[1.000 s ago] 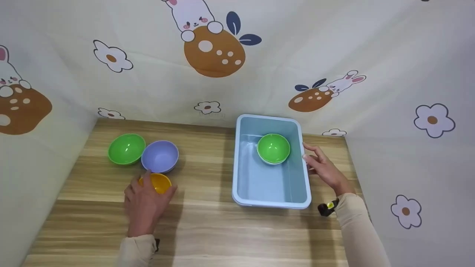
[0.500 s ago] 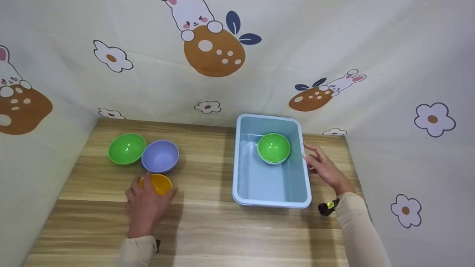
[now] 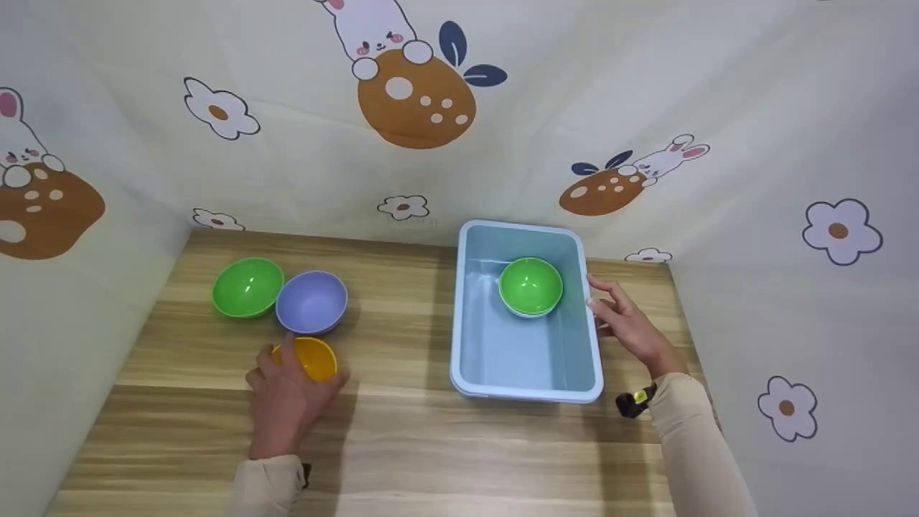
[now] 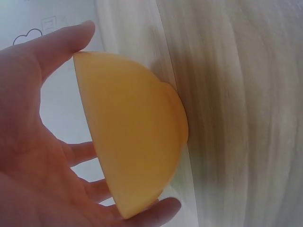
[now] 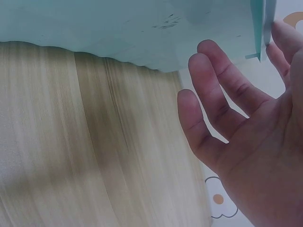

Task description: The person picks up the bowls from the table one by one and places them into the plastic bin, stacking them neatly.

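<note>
My left hand (image 3: 287, 398) grips a small orange bowl (image 3: 316, 359) by its rim, fingers on the far and left side, thumb on the right. Seen from the left wrist, the orange bowl (image 4: 132, 132) is upright, its foot close over the wooden table. Behind it are a purple bowl (image 3: 311, 301) and a green bowl (image 3: 248, 287), side by side. My right hand (image 3: 632, 327) touches the right rim of a light blue bin (image 3: 528, 395) with thumb and index finger; its other fingers (image 5: 189, 113) extend loosely below the rim, outside the wall.
Inside the bin, toward its back right, sits another green bowl (image 3: 531, 286) with a pale rim showing beneath it. A patterned cloth (image 3: 287, 165) hangs along the back and sides of the wooden table (image 3: 402, 445).
The orange bowl and my left hand have shifted very slightly to the right, opening a small gap from the purple bowl. My right hand and the bin stay in place.
</note>
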### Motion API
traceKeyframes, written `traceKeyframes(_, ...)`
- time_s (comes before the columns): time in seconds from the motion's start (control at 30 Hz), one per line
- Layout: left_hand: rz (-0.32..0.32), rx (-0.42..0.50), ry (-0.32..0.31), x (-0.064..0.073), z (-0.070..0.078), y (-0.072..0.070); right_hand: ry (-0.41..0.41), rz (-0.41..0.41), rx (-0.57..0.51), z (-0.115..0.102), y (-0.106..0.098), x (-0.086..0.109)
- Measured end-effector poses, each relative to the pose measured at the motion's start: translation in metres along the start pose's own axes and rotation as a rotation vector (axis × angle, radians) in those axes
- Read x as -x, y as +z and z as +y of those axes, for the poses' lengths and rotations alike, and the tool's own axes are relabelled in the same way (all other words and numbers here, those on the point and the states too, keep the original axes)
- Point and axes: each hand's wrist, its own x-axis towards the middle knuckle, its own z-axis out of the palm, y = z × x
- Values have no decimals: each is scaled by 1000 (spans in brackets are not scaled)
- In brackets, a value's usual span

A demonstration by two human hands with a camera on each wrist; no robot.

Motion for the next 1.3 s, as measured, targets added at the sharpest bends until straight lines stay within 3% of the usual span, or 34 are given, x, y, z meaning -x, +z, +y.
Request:
traceKeyframes(0.77,2,-1,-21,-2,3,-8,13,4,14,1,0,1)
traceKeyframes(1.07,32,52,-2,1,10,-16,-6,-13,-14,1,0,-1)
traceKeyframes(1.3,0,29,17,1,20,-24,0,-14,-4,-1,0,-1)
